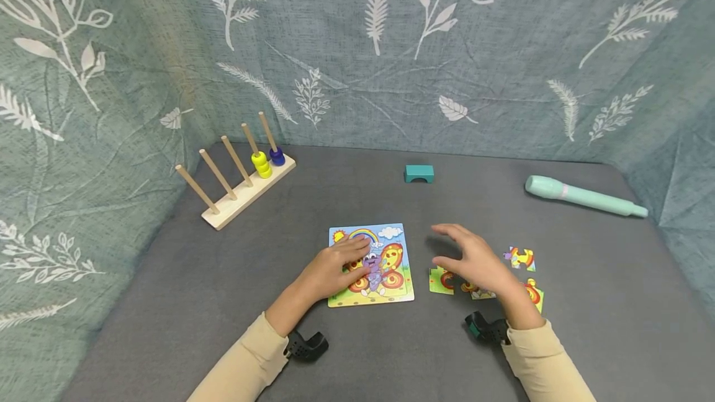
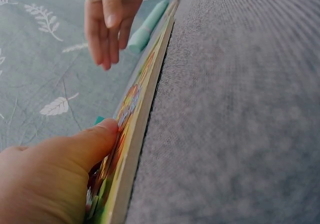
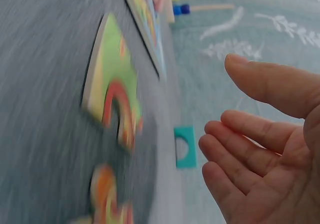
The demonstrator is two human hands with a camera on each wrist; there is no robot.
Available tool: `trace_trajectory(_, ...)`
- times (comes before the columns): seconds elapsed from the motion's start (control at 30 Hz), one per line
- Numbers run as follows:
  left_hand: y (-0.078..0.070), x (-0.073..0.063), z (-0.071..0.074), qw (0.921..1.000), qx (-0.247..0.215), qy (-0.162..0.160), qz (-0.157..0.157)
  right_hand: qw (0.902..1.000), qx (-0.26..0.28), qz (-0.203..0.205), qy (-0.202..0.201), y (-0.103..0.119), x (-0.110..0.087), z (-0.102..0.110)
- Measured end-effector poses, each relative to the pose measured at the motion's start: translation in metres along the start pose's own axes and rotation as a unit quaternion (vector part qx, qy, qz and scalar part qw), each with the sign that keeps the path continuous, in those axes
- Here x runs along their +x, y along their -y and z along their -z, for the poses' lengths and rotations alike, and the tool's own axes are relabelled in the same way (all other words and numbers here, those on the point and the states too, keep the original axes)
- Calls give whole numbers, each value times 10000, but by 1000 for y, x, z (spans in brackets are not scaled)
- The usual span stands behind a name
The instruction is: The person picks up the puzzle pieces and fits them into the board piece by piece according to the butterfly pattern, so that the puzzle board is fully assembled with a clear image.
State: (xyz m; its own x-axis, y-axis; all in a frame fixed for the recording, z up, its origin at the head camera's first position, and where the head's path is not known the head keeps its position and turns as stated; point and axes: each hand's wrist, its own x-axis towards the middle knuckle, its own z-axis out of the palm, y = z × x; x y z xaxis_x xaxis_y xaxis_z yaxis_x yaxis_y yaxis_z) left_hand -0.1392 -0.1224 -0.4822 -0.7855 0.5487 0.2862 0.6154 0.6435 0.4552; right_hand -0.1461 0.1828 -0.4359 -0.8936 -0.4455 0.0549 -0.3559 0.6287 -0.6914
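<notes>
A square picture puzzle with a purple butterfly, a rainbow and a sun lies flat on the dark grey table. My left hand rests on its left part, fingers stretched over the picture; the left wrist view shows the thumb near the board's edge. To the right my right hand hovers with fingers and thumb spread, holding nothing. Loose puzzle pieces lie about it: a green one with a red curve, a yellow-and-purple one, and others partly hidden under the hand and wrist.
A wooden peg stand with yellow and blue beads stands at the back left. A teal arch block sits behind the puzzle. At the back right lies a mint-green stick-shaped object. A patterned cloth hangs behind the table.
</notes>
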Motion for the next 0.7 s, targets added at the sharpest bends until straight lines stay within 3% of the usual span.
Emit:
trace_trajectory(0.4,-1,0,0,10000,-89,-14,-23,9966,-283,-494,-603,-43,-47,43)
trace_trajectory(0.7,0,0,0,9999,-102,-30,-5,9932,-45,-961,-653,-74,-71,74)
